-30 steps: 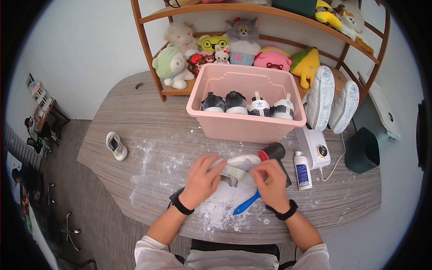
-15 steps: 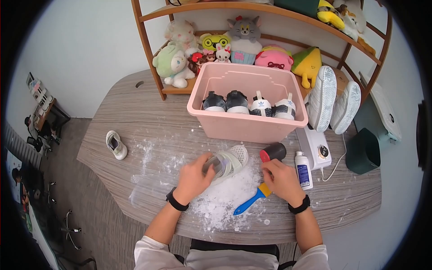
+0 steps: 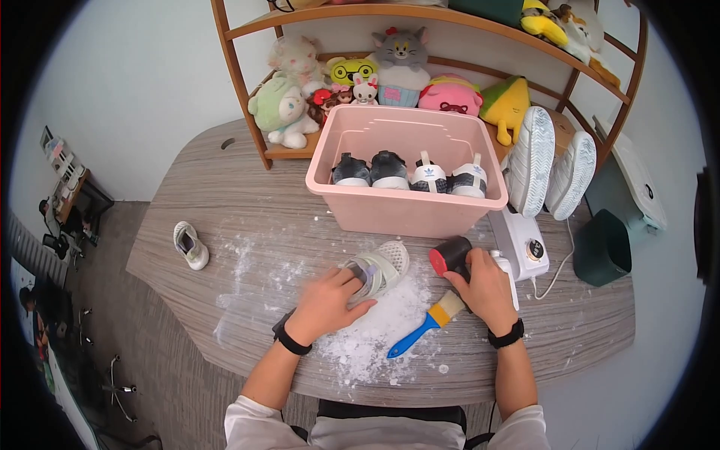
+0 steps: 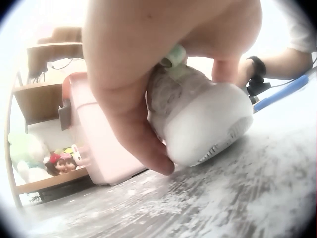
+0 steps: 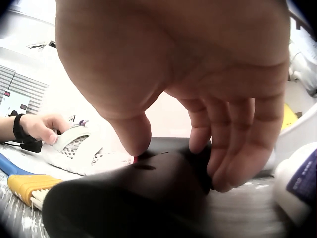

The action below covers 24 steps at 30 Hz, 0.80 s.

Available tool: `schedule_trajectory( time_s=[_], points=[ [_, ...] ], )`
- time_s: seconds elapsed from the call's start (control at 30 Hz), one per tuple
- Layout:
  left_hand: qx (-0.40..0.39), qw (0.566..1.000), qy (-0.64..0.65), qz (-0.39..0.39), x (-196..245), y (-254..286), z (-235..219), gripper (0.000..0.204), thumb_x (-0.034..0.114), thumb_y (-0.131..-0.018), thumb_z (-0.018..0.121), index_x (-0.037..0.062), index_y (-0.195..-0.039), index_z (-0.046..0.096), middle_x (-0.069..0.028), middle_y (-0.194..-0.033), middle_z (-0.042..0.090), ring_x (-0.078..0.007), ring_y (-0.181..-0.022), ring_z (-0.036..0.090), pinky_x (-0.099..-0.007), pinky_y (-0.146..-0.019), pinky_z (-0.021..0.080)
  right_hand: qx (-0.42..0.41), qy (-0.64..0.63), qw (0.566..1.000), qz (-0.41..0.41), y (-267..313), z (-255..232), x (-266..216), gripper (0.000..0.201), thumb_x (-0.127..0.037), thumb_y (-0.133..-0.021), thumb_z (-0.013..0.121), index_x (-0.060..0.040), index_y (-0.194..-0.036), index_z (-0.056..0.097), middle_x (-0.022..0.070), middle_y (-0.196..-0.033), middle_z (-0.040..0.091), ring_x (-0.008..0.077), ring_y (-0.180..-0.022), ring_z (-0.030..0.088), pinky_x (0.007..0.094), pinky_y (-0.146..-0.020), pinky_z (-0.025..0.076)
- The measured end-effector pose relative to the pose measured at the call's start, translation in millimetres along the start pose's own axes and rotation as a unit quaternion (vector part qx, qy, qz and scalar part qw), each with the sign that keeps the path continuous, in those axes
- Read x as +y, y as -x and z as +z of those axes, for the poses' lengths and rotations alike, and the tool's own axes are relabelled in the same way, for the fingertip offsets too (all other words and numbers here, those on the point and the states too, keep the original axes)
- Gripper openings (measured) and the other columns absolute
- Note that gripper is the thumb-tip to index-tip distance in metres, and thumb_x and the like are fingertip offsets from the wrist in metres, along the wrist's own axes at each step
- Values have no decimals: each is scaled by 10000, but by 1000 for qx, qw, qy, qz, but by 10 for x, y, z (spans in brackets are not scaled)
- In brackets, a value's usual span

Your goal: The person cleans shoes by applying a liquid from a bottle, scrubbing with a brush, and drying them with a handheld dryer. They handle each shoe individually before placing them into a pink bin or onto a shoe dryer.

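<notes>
Head view puts us, we judge, partway through: the pale mesh shoe (image 3: 388,268) rests on the table (image 3: 247,176) beside loose white powder (image 3: 364,349), which is left to clear, while its smaller-looking match (image 3: 192,246) stands well apart at the left. Our left hand (image 3: 328,304) grips the mesh shoe with thumb and fingers on opposite sides, and our right hand (image 3: 489,292) curls, partly closed, round the black dryer (image 3: 453,253), near the laid-down brush (image 3: 427,325).
</notes>
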<state>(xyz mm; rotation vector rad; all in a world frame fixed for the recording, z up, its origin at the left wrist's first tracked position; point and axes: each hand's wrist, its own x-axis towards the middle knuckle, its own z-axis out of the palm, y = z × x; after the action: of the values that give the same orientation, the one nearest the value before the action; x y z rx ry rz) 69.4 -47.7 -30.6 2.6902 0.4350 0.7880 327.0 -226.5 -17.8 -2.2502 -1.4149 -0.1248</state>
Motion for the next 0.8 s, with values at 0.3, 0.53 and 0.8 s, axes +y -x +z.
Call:
schedule_trajectory(
  time_s=[0.3,0.53,0.8],
  points=[
    [-44,999,1,-6,-38,36,48,241,234,-822,833,29,-862,713,-92,-885,649,-293,-827,648,-408,-681,558,31,126,990,51,9,-211,301,277,-205,-864,772,-32,-1002,605,170,-922,687,384,-858,700,485,-705,564],
    [-27,1000,7,-4,-44,36,67,253,232,-808,840,26,-838,696,-100,-869,641,-303,-826,648,-414,-674,554,-146,185,957,167,83,-425,232,487,-212,-758,825,-23,-1131,574,204,-958,734,436,-868,721,510,-775,576],
    [-23,1000,17,-8,-29,23,54,250,225,-805,841,23,-840,697,-105,-851,637,-311,-802,647,-417,-668,549,-112,149,975,124,51,-146,335,537,-127,-757,773,-48,-1204,486,233,-940,713,454,-839,726,519,-757,586]
  ],
)
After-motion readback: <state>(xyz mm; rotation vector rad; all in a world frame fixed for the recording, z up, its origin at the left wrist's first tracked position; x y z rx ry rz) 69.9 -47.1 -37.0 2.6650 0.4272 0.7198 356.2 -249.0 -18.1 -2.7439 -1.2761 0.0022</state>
